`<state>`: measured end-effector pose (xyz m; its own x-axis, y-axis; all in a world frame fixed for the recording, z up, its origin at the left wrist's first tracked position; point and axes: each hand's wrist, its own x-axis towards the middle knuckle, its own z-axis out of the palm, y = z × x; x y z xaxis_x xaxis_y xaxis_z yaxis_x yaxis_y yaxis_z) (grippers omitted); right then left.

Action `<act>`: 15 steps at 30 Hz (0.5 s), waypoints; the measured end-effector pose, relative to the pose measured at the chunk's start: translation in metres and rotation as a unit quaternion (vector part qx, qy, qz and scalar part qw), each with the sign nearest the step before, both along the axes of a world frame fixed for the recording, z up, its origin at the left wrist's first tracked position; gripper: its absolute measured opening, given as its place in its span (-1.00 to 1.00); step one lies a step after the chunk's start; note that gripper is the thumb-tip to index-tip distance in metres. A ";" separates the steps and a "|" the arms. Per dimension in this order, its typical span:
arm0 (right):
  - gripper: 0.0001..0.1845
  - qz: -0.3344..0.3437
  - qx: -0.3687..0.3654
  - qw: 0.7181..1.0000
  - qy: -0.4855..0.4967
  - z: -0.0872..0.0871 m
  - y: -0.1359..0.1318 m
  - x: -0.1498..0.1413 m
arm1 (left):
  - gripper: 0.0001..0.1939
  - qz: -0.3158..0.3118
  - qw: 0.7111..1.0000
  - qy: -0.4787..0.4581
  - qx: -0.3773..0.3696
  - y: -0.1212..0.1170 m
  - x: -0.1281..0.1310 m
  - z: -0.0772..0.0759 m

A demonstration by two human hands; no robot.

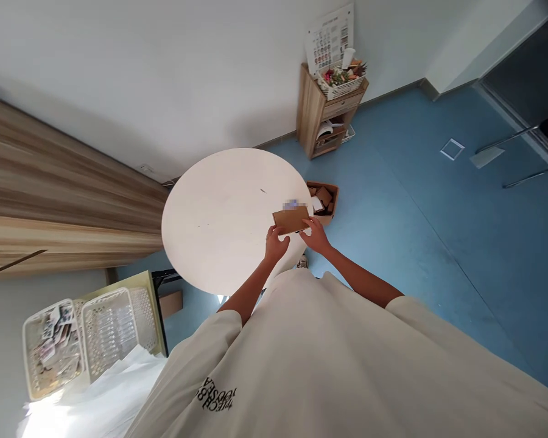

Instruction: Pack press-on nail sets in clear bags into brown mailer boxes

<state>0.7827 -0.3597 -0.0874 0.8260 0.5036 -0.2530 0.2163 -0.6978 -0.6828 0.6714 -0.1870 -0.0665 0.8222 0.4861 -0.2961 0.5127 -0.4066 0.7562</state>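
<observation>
A small flat brown cardboard box [291,221] is held level over the right side of the round white table [219,219]. My left hand [276,245] grips its near left corner, with the thumb apart from the fingers. At its right end, my right hand [316,236] has its fingers closed on the edge. A blurred bluish patch lies against the box's far edge, and I cannot make out what it is. Whether the box touches the tabletop is unclear.
An open carton [332,198] with brown cardboard pieces stands on the floor right of the table. A wooden cabinet [308,112] by the wall carries a white basket [342,91]. White baskets [84,340] sit on a side table at lower left.
</observation>
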 end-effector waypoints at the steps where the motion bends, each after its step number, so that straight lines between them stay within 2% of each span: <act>1: -0.35 -0.011 -0.001 1.000 -0.003 0.000 -0.012 0.006 | -0.61 -0.012 1.000 -0.003 0.003 -0.009 0.011 -0.001; 9: -0.35 -0.100 -0.021 0.994 -0.026 -0.007 -0.099 0.053 | -0.60 -0.113 0.993 -0.036 0.022 -0.078 0.098 -0.009; 12: -0.32 -0.124 -0.032 0.991 -0.030 -0.006 -0.115 0.080 | -0.57 -0.147 0.988 -0.044 0.020 -0.090 0.139 -0.010; 15: -0.25 -0.139 -0.059 0.988 -0.017 -0.005 -0.121 0.110 | -0.50 -0.193 0.978 -0.072 0.038 -0.091 0.178 -0.009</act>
<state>0.8927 -0.4810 -0.0926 0.9374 0.2249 -0.2658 0.0267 -0.8076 -0.5891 0.8495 -0.2784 -0.0755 0.9793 0.1469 -0.1391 0.2002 -0.6063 0.7696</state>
